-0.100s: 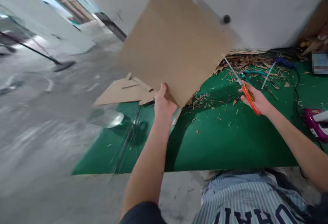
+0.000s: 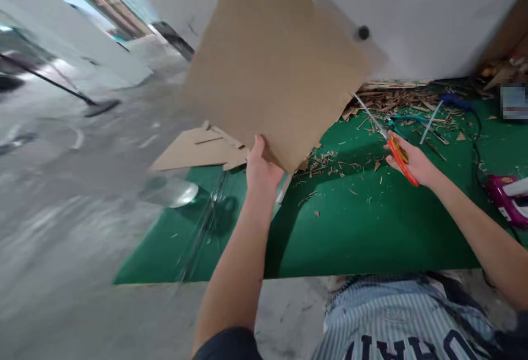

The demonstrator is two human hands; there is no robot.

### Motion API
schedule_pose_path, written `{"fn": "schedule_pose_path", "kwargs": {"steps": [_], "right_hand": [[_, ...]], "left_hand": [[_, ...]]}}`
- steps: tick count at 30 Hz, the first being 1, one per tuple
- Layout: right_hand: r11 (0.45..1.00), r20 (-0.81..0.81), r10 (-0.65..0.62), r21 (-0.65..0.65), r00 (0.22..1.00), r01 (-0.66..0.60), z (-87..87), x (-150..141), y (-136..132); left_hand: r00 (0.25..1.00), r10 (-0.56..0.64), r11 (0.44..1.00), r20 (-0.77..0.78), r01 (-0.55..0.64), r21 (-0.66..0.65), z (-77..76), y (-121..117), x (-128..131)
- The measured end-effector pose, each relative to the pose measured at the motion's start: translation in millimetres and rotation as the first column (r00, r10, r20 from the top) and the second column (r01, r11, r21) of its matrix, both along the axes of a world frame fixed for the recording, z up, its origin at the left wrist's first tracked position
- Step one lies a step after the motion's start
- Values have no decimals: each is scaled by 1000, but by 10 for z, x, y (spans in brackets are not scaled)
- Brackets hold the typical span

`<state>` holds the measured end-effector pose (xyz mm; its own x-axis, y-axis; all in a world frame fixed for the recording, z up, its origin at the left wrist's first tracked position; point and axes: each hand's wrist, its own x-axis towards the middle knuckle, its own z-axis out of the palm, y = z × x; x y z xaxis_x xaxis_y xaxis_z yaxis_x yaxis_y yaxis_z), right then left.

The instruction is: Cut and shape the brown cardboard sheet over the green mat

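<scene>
Where the grey floor point(image 2: 61, 228) meets the green mat point(image 2: 350, 228), loose cardboard offcuts point(image 2: 198, 148) lie flat at the mat's far left corner; just right of them the left hand point(image 2: 259, 170) grips the lower corner of a large cardboard sheet point(image 2: 272, 57), thumb on the near face, sheet lifted and tilted above the mat; right of that, chips and slivers of cardboard scraps point(image 2: 396, 101) scattered along the white wall point(image 2: 433, 14); right hand point(image 2: 412, 162) closed around an orange-handled knife point(image 2: 391, 148), blade pointing up-left to the sheet's right edge; a pink tool point(image 2: 505, 198) sits at the mat's far right
</scene>
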<state>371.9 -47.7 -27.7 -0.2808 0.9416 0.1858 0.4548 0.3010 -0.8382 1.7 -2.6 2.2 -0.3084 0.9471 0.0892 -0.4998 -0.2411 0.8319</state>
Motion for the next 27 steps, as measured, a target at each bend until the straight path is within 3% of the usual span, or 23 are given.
{"fn": "schedule_pose_path", "kwargs": {"steps": [8,14,20,27], "right_hand": [[993,-30,-46,-114,998,42,216,5,-79],[996,141,-83,-6,987,84,357,-47,-160],[993,248,-114,68,962,100,351,-20,-159],[997,295,-73,30,953,67,387,46,-163]], "left_hand": [[996,77,997,51,-76,-29,-14,28,-77],[999,21,1000,45,-21,8,-81,23,-20],[997,-8,1000,76,8,-4,-131,-4,90],[997,-28,999,72,30,-24,-81,-44,162]]}}
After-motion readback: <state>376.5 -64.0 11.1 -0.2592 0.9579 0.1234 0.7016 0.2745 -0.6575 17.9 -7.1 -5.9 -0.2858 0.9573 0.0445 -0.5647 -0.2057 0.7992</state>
